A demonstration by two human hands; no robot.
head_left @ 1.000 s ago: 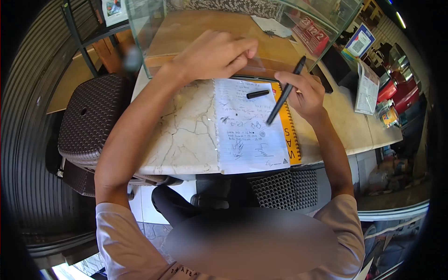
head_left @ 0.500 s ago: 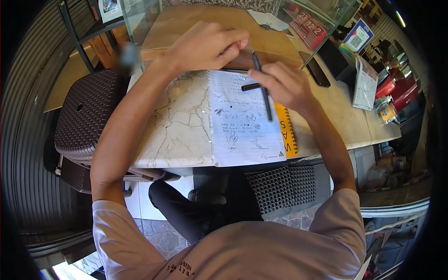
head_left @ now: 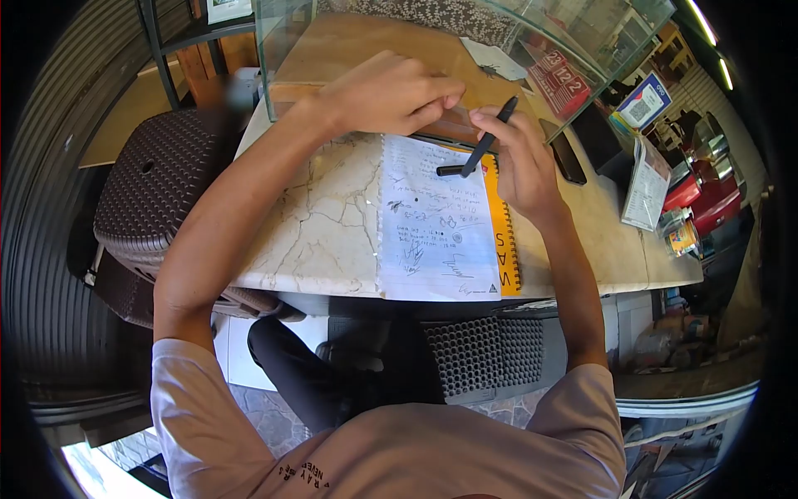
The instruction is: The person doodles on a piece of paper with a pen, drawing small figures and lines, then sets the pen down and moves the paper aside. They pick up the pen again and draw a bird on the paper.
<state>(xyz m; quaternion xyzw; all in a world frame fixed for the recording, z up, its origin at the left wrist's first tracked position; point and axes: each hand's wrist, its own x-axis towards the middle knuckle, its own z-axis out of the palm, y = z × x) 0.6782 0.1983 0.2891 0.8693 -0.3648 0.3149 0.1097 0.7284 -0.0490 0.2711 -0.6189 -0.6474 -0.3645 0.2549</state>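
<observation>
At a pale, cracked-marble counter (head_left: 320,224), a person in a short-sleeved shirt (head_left: 399,449) holds a black pen (head_left: 491,133) clamped between the thumb and fingers of the right hand (head_left: 528,162), slanted above a handwritten, lined sheet (head_left: 436,229). The pen's lower end appears beside a black cap (head_left: 450,170) lying near the upper part of the sheet; whether the two touch cannot be told. The left hand (head_left: 403,91) hovers beyond the sheet's far edge, its fingers curled closed and the thumb beside the forefinger; whether they enclose anything cannot be seen. The sheet partly covers a yellow-orange spiral notebook (head_left: 504,237), whose coil runs along the right side. To the right of the right hand, a dark phone (head_left: 568,160) lies on the counter, with a standing printed booklet (head_left: 647,183) and a jar (head_left: 682,235) farther right. Behind the hands stands a glass case (head_left: 615,46), with a red date display (head_left: 561,81) visible by its panes and a blue-edged code sign (head_left: 644,101) just beside it. A brown woven seat (head_left: 154,179) stands left of the counter.
</observation>
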